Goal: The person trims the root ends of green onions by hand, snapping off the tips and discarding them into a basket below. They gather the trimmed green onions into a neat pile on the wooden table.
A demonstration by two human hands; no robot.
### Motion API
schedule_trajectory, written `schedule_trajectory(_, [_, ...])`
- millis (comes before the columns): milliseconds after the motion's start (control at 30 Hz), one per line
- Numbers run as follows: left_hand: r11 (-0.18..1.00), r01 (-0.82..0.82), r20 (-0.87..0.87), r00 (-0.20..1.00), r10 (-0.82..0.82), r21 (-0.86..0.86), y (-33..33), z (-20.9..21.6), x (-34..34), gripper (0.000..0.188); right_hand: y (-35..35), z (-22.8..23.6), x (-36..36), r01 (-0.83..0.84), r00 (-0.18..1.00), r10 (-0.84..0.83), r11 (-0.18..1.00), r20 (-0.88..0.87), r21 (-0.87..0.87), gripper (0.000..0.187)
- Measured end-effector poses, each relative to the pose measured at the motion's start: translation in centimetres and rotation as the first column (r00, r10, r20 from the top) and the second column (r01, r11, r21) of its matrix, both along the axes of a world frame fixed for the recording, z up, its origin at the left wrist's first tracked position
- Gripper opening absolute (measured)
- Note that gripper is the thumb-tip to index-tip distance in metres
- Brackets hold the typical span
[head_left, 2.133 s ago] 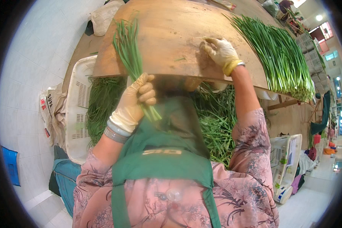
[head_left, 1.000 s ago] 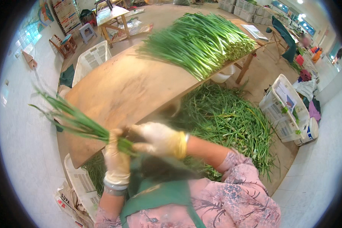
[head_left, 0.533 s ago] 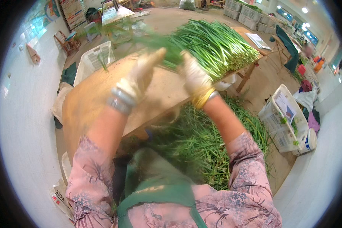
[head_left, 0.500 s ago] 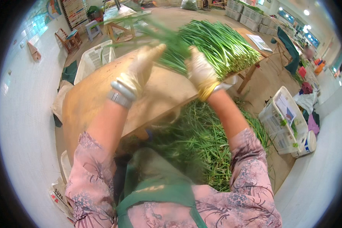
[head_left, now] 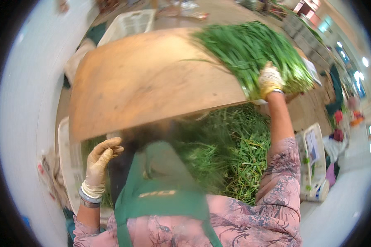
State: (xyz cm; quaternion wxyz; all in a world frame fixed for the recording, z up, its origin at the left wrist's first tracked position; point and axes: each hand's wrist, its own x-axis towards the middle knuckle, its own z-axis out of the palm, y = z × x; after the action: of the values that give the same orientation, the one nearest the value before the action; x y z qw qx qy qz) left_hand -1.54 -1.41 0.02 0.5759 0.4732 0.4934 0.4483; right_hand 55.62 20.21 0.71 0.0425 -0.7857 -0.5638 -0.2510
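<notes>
A thick pile of long green garlic chives (head_left: 251,45) lies on the right end of the wooden table (head_left: 152,78), pale stalk ends toward the right. My right hand (head_left: 271,80), in a pale glove with a yellow cuff, is at the pile's near side. Its fingers are closed among the chives, with the tips partly hidden by leaves. My left hand (head_left: 101,162), also gloved, is up off the table's near left corner, beside a white crate (head_left: 66,152) with greens inside. The left fingers are loosely bent, the thumb apart, and nothing shows between them.
A large heap of loose green leaves (head_left: 243,156) lies below the table's near edge. Beyond the table stands a white basket (head_left: 127,26). Another white crate (head_left: 313,160) is at the right, near a wall. A green apron (head_left: 160,185) covers my lap.
My left hand has come down and back from above the table to the crate side. My right hand has moved right onto the pile. The blurred chives between the hands are gone.
</notes>
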Motion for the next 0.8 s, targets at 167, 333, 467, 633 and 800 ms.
schedule_trajectory(167, [0.949, -0.316, -0.278, 0.913, 0.299, -0.016, -8.4, -5.0, -7.8, 0.035, -2.3, 1.6, 2.1, -0.248, 0.883, 0.348, 0.916, 0.316, -0.316, 0.024])
schedule_trajectory(333, [0.79, -0.585, -0.279, 0.802, 0.529, -0.184, -16.2, -15.3, -15.3, 0.029, -0.4, 3.8, 2.1, 0.153, 0.955, -0.044, 0.92, 0.293, -0.362, 0.047])
schedule_trajectory(467, [0.72, -0.649, -0.596, 0.688, 0.414, -0.248, -21.2, -23.3, -20.3, 0.027, 3.1, 3.7, 3.8, -0.254, 0.915, 0.272, 0.962, 0.298, -0.099, 0.052])
schedule_trajectory(633, [0.835, -0.519, -0.779, 0.594, 0.201, -0.18, -20.5, -27.2, -23.1, 0.032, 5.1, 3.6, 7.1, -0.559, 0.829, 0.55, 0.804, -0.106, -0.204, 0.039])
schedule_trajectory(800, [0.793, -0.497, -0.475, 0.824, 0.307, -0.351, -24.1, -33.3, -25.6, 0.031, 4.8, 6.2, -1.3, -0.427, 0.878, 0.421, 0.904, -0.226, 0.024, 0.026])
